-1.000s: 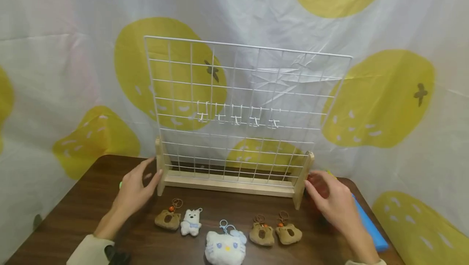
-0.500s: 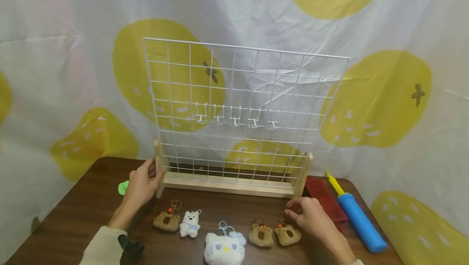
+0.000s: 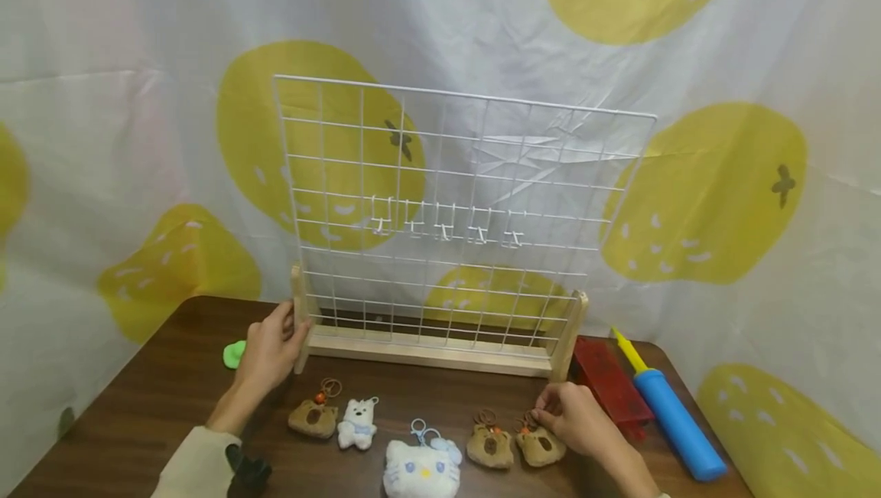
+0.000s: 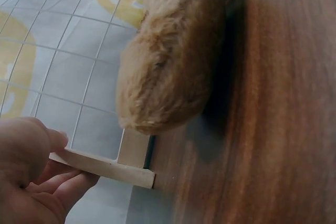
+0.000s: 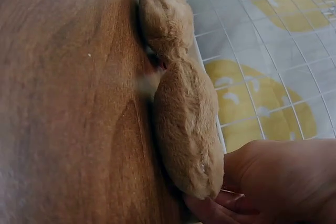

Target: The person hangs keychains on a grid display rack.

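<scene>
Here, left grip (image 3: 270, 349) snug round upright edge (image 3: 298, 288), right grip (image 3: 577, 415) nearly closed at rightmost plush (image 3: 540, 449), hold unclear, tabletop strip (image 3: 440, 391) behind.

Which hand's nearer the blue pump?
Right. The right hand is left of the blue pump, across the red case; the left hand is farther left, gripping the rack's post.
</scene>
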`<action>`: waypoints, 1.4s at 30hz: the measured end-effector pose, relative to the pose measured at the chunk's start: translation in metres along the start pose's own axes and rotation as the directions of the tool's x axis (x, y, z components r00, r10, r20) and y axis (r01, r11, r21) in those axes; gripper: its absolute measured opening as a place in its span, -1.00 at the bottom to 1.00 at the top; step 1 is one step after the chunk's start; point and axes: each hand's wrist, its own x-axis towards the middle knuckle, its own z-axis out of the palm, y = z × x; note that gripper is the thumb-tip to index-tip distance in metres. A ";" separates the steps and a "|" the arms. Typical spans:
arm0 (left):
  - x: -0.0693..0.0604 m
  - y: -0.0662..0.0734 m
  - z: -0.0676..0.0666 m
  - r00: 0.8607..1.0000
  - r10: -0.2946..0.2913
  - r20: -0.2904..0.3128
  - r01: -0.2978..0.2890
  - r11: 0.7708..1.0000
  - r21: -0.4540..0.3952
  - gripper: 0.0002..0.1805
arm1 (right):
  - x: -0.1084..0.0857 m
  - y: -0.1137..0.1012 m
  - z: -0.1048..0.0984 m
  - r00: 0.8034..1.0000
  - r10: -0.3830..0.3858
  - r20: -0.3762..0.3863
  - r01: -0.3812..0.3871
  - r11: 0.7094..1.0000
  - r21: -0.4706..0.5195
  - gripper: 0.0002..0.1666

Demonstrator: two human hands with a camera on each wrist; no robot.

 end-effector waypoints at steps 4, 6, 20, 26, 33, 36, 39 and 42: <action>0.002 -0.001 0.002 1.000 0.005 0.011 -0.004 1.000 -0.003 -0.64 | -0.004 -0.001 0.001 0.998 0.047 0.029 -0.047 0.999 -0.014 -0.82; 0.002 -0.001 0.002 1.000 0.006 0.012 -0.006 1.000 -0.003 -0.64 | -0.005 -0.002 0.000 0.997 0.059 0.055 -0.059 0.998 -0.006 -0.83; 0.002 0.000 -0.001 1.000 0.001 0.024 -0.001 1.000 -0.019 -0.60 | 0.003 0.007 -0.009 1.000 0.023 -0.006 -0.023 0.998 0.061 -0.88; 0.000 0.002 -0.002 1.000 0.010 0.022 -0.010 1.000 -0.012 -0.62 | 0.008 -0.002 -0.020 0.997 0.026 -0.066 -0.013 0.981 0.193 -0.93; -0.001 0.001 -0.006 0.999 0.004 0.033 -0.004 1.000 -0.007 -0.63 | 0.016 -0.027 -0.034 0.988 0.011 -0.151 0.019 0.980 0.196 -0.82; -0.002 0.001 -0.006 1.000 0.005 0.031 -0.005 1.000 -0.006 -0.63 | 0.018 -0.038 -0.041 0.986 -0.011 -0.168 0.050 0.972 0.230 -0.79; -0.002 0.002 -0.005 1.000 0.012 0.024 -0.012 1.000 -0.001 -0.66 | 0.021 -0.048 -0.048 0.979 -0.026 -0.202 0.082 0.958 0.276 -0.78; -0.002 0.002 -0.005 1.000 0.017 0.015 -0.017 1.000 0.008 -0.69 | 0.024 -0.059 -0.054 0.962 -0.058 -0.267 0.138 0.945 0.295 -0.77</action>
